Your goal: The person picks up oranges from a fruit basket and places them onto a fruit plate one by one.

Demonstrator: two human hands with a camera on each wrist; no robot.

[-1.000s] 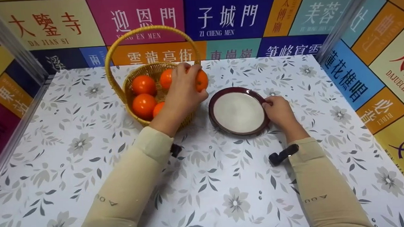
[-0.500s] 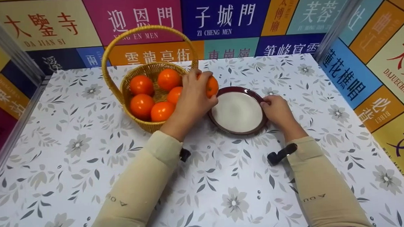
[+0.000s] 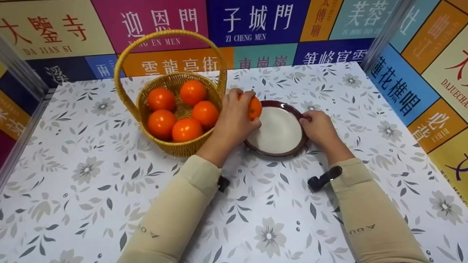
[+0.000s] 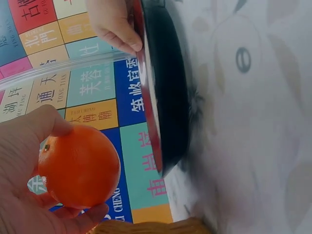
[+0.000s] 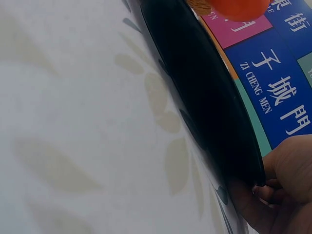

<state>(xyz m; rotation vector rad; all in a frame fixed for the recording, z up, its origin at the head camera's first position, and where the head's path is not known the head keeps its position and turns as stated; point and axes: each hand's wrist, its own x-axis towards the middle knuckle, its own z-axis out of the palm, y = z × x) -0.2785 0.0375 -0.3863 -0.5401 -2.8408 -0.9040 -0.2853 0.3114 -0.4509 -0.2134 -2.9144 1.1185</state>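
In the head view, my left hand (image 3: 235, 118) holds an orange (image 3: 254, 107) over the left part of a round plate. The left wrist view shows thumb and fingers curled round this orange (image 4: 80, 165), its small green stem end visible. The plate (image 3: 280, 131) has a pale inside and a dark red rim; its outer side (image 5: 209, 92) looks nearly black. At the plate's right edge, my right hand (image 3: 322, 131) pinches the rim between thumb and fingers. Several more oranges (image 3: 187, 130) lie inside a yellow wicker basket (image 3: 177, 149) just left of my left hand.
The basket's tall arched handle (image 3: 168, 32) rises above its rim. A white cloth with grey leaves and flowers (image 3: 269, 234) covers the table. Colourful printed panels (image 3: 264, 17) stand along the back and sides.
My left hand has carried the orange out of the basket, rightward to the plate. Oranges it had covered now show in the basket. The right hand keeps its grip on the rim.
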